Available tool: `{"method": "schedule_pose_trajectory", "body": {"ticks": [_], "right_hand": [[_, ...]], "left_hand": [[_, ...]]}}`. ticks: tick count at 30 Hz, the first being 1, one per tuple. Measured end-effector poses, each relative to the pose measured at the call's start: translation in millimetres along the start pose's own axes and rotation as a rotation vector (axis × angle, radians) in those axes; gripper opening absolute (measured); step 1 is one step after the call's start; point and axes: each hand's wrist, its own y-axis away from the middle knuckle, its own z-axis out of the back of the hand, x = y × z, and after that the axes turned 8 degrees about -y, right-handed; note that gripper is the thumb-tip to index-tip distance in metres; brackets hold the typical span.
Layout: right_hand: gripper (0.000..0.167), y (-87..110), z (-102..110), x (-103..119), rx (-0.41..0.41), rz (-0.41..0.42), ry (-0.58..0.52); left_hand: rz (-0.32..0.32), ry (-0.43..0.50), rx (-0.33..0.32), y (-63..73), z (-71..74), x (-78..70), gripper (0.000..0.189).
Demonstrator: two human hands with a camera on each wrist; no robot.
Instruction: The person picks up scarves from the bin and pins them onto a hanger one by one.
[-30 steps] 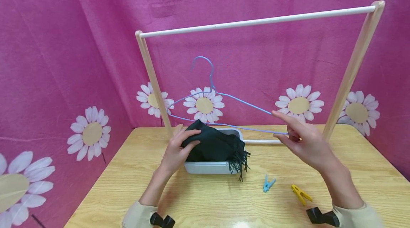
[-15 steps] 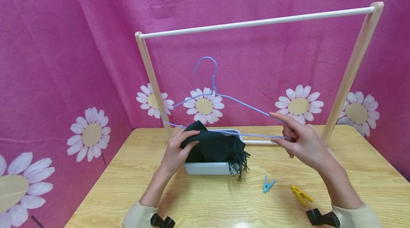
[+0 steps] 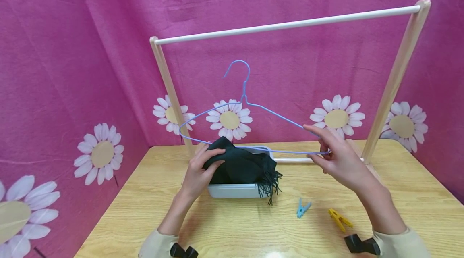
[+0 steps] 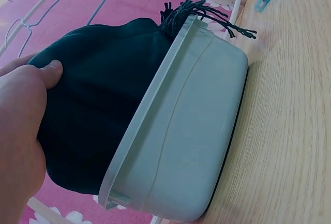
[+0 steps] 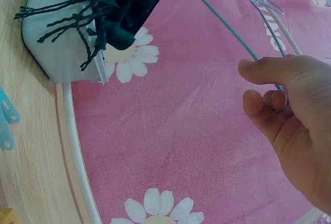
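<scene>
My right hand (image 3: pixel 338 155) holds a blue wire hanger (image 3: pixel 277 115) by its right end, thumb and fingers about the wire. The hanger is upright, hook on top, its bottom wire passing just above a dark green scarf (image 3: pixel 241 167). That scarf lies bunched in a light grey plastic bin (image 3: pixel 233 190), with its fringe (image 3: pixel 270 179) draped over the bin's right front corner. At the scarf's left side, my left hand (image 3: pixel 199 169) pinches a raised corner between thumb and fingers. In the left wrist view the thumb (image 4: pixel 50 74) presses on the dark cloth.
Behind the bin stands a rack with wooden posts (image 3: pixel 396 80) and a white top rail (image 3: pixel 290 26). A light blue clothespin (image 3: pixel 302 208) and a yellow clothespin (image 3: pixel 339 219) lie on the wooden table (image 3: pixel 275 229). A pink flowered cloth (image 3: pixel 290 64) hangs at the back and left.
The hanger has turned a little and its left end has come down and leftward, with its bottom wire now lower over the scarf. My left hand and the scarf have stayed nearly still.
</scene>
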Motion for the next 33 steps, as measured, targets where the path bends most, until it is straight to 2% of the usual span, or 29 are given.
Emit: {"method": "schedule_pose_trajectory", "body": {"ticks": [3,9,20,24,25,29,33], "right_hand": [[0.082,-0.8,-2.3,-1.6,-0.013,0.045,0.071],[0.077,0.8,-4.9,-2.8,0.024,0.066,0.113],[0.088,-0.9,-7.5,-1.4,0.013,0.093,0.217],[0.089,-3.0,-7.0,-3.2,-0.031,0.179,0.223],[0.088,-3.6,-6.8,-3.9,-0.038,0.212,0.223],[0.065,-4.0,-7.6,-7.1,-0.039,0.306,0.216],[0.065,-1.3,-11.0,-9.8,-0.031,0.311,0.208]], "left_hand": [[-0.002,0.003,0.007,-0.1,0.5,0.2,0.036],[-0.014,0.013,0.021,-1.5,1.6,-2.4,0.035],[0.008,0.020,0.023,-1.2,1.1,-4.3,0.033],[-0.012,0.026,0.007,-2.9,-0.9,-4.8,0.033],[-0.014,0.023,0.005,-3.5,-0.9,-5.4,0.033],[-0.034,0.004,0.002,-7.2,2.1,-7.9,0.034],[-0.033,0.008,-0.042,-11.5,11.1,-11.7,0.038]]}}
